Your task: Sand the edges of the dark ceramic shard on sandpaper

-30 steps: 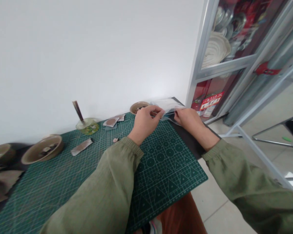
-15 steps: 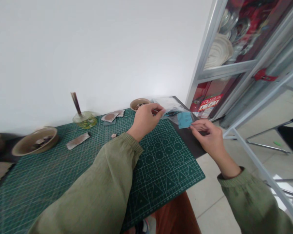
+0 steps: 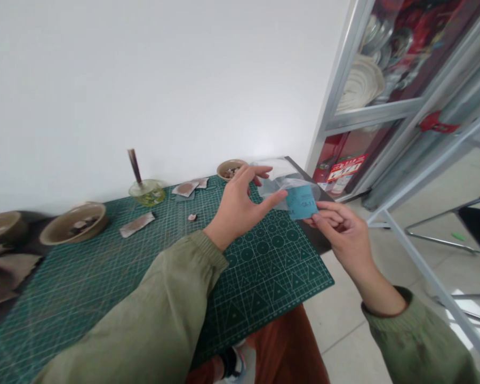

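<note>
A small blue paper square (image 3: pixel 302 202) with dark print on it, perhaps a piece of sandpaper, is pinched at its right lower corner by my right hand (image 3: pixel 344 226). My left hand (image 3: pixel 242 202) is open, thumb and fingers spread apart. Its thumb tip reaches the square's left edge; whether they touch I cannot tell. Just behind the square lies a clear plastic bag (image 3: pixel 280 169) at the table's far right corner, its contents partly hidden. Under both hands stretches a green cutting mat (image 3: pixel 264 282) with white grid lines, circles and triangles.
A small bowl of fragments (image 3: pixel 231 168) stands by the wall. Further left are stained paper pieces (image 3: pixel 186 188), a glass dish with brushes (image 3: pixel 147 193), a stained strip (image 3: pixel 137 224), a small chip (image 3: pixel 192 217) and a wider bowl (image 3: pixel 74 224). A glass-fronted cabinet (image 3: pixel 352 120) borders the right.
My left hand has opened its pinch and let go of the plastic bag, the thumb moving right toward the square. The blue square has shifted slightly down and tilted. The view has turned a little left.
</note>
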Available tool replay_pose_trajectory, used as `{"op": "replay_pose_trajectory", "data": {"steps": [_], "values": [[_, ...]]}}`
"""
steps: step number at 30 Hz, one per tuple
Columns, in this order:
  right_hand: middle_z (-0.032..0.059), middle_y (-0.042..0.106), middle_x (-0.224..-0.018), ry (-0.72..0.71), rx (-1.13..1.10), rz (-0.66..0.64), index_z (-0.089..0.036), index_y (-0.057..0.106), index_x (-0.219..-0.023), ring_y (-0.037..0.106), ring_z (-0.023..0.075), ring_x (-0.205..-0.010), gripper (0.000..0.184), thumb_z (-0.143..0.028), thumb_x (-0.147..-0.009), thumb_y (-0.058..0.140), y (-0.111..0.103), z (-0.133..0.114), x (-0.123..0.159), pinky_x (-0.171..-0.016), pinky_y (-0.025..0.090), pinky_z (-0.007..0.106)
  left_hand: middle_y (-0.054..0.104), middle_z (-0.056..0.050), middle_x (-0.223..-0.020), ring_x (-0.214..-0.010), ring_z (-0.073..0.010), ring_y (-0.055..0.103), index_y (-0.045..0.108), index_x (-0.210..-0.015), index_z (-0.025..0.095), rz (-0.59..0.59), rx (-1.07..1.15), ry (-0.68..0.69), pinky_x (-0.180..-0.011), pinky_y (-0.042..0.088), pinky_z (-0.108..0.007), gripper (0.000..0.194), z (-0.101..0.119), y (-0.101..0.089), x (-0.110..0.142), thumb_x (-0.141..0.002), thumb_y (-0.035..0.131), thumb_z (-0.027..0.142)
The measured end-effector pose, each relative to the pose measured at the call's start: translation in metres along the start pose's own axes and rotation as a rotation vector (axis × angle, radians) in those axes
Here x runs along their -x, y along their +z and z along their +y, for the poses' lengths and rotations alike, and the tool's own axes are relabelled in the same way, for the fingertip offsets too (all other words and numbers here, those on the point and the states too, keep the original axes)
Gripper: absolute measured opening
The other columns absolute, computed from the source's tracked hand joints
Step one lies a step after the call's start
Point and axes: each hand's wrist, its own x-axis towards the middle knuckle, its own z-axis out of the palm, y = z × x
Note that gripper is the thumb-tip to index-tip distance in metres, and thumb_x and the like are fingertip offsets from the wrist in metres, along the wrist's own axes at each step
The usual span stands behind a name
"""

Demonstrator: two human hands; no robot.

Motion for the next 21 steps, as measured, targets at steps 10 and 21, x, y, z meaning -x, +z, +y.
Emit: {"op": "replay_pose_trajectory", "data": {"steps": [10,21], "values": [[0.0083,0.088,-0.124,-0.882,0.674,-0.047,-0.023,0.082,-0.121,0.087,0.0211,-0.104,0.029,-0.003,-0.1,0.077,0.05,-0.054,0.056,-0.094,0.068,0.032,0.08,-0.018,-0.14,-0.121,-0.0315,0.082,0.072,-0.143,0.016,-0.349,0.961,-0.49,-0.101,0.066,-0.04,0.059,0.024,-0.052,0.118,-0.097,0.089,0.049],[0.0099,0.084,-0.131,-0.734,0.738,-0.347,-0.023,0.075,-0.135,0.082,0.028,-0.117,0.03,-0.032,-0.107,0.077,0.112,-0.071,0.081,-0.098,0.065,0.042,0.086,-0.008,-0.094,-0.085,-0.0228,0.086,0.077,-0.106,0.016,-0.09,0.635,-0.523,-0.078,0.07,-0.033,0.026,0.022,-0.106,0.176,-0.099,0.082,0.04]]}}
